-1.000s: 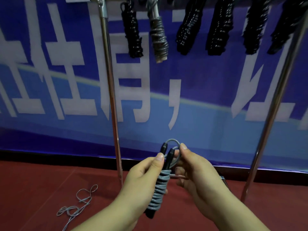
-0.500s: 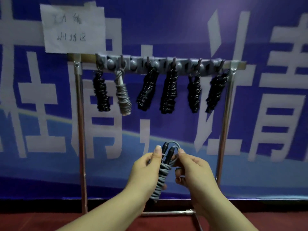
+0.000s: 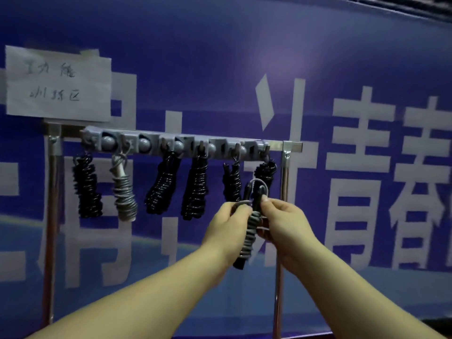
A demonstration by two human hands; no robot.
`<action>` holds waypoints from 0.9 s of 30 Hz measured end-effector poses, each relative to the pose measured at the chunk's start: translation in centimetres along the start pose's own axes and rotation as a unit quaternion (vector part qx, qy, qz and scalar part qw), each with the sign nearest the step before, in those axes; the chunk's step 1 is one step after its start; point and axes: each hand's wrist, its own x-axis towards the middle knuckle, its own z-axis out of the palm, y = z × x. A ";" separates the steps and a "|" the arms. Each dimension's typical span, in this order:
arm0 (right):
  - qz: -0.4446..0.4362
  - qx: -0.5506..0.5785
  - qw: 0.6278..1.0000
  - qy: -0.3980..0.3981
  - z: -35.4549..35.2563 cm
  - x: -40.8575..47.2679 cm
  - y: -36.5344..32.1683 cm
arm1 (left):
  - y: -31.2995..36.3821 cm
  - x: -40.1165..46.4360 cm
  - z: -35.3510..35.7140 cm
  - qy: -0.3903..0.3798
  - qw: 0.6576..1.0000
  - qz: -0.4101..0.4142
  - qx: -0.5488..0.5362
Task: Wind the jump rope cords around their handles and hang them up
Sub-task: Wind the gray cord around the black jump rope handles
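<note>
Both hands raised before the rack: left hand (image 3: 228, 222) curled round the wound jump rope (image 3: 250, 234) at its upper coils, fingertips pinching near the top; right hand (image 3: 285, 220) pinching the black handle tips just below the free cord loop (image 3: 260, 183). Bundle held nearly upright, long axis vertical with a slight lean, loop uppermost, lower black end hanging below the palms. Hook rail (image 3: 186, 143) up and to the left of the loop, well above both hands; right end of the rail nearest, with the right hand closer to it. Hooks there already laden with hung black ropes (image 3: 195, 189); free hook, if any, hard to tell. Grey cord wound in tight, even turns over two dark handles, top loop small and open, apparently ready for hanging.
</note>
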 end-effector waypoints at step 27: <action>0.021 -0.061 0.993 0.100 -3.3 11.5 -5.0 | 5.2 9.7 5.2 0.042 0.998 -0.044 -0.001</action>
